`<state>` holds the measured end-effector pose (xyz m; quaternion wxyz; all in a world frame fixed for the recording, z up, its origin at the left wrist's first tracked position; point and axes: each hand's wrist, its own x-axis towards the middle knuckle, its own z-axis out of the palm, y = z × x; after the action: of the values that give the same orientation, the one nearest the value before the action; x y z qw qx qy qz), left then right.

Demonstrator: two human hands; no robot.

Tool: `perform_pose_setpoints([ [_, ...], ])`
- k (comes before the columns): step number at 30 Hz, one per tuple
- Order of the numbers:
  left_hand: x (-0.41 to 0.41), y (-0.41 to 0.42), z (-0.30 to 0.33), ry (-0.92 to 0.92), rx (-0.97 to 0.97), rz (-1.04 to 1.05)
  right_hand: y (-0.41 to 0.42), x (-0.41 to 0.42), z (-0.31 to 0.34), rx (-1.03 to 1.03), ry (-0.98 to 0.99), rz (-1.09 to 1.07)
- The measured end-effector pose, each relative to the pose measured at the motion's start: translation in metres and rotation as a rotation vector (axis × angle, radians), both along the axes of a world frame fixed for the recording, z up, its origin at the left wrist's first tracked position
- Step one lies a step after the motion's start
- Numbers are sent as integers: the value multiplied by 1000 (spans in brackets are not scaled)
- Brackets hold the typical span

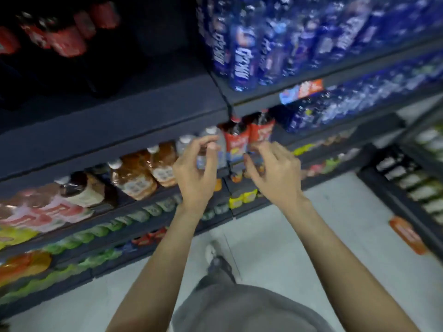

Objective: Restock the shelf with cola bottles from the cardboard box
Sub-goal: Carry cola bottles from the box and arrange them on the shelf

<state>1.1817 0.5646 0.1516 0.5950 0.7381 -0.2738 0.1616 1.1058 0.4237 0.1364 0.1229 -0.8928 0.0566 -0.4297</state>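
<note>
Notably, neither hand visibly holds a bottle. The left hand is raised before the shelf with its fingers loosely curled, thumb and forefinger close together near the neck of a clear white-capped bottle; whether they touch it cannot be told through the blur. The right hand hangs with curled fingers just in front of the lower part of two cola bottles, and nothing shows within its grasp.

The cola bottles, dark with red labels and red caps, stand side by side at the front of the middle shelf, at the seam between two shelf bays, under the dark shelf edge. Each has its long axis upright, cap toward the shelf above and base hidden behind the right hand; in this wide-angle view they lean slightly. The labels face outward. The cardboard box is not in view.

Risks, as judged: the curled right fingers lie close to the bottles' lower halves, so a careless withdrawal could catch a label and tip a bottle forward off the front edge. The left hand could likewise knock the clear bottle into the amber-drink bottles beside it. Low headroom under the shelf above limits lifting clear.
</note>
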Motion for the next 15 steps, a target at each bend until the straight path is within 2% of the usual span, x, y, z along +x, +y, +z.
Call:
perform_pose_setpoints([
  [4, -94, -53, -46, 80, 220, -257, -34, -145, -57, 231, 259, -244],
  [9, -209, -131, -105, 217, 767, -668, -69, -325, -109, 582, 556, -592],
  [12, -270, -184, -130, 230, 990, -898, -95, -416, -130, 776, 646, -769],
  [15, -329, -243, -153, 189, 1154, -1033, -126, -501, -148, 929, 696, -923],
])
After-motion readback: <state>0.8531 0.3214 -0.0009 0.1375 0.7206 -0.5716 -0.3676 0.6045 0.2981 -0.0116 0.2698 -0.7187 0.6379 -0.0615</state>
